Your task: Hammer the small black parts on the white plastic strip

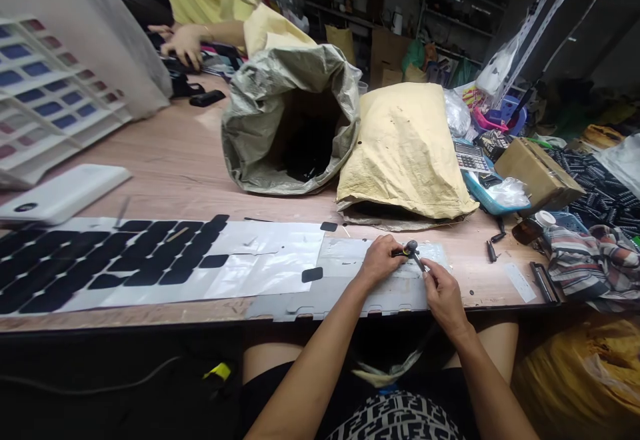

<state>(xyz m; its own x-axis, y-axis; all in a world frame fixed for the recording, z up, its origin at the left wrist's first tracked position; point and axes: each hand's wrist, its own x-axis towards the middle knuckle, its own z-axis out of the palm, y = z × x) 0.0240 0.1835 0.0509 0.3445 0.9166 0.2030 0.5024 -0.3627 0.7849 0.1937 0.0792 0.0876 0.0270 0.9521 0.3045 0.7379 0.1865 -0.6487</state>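
Note:
My left hand point(383, 260) is closed on a small dark part with a round black head point(411, 245) and a yellowish band. My right hand point(446, 295) pinches a slim metallic tool point(420, 263), its tip close to or touching that part; the tool's exact kind is too small to tell. Both hands are over a grey flat board point(345, 293) at the table's front edge. To the left, a white backing sheet point(270, 247) carries rows of black rounded pads point(175, 250). Two loose pads, one of them a dark pad point(313, 275), lie near the sheet's right end.
An open grey-lined sack point(240, 140) and a yellow sack point(405, 147) lie on the table point(175, 153). At right are a calculator point(471, 158), a cardboard box point(537, 173) and a plaid cloth point(585, 263). A white crate point(60, 100) stands left; a yellow-shirted co-worker point(210, 0) works behind.

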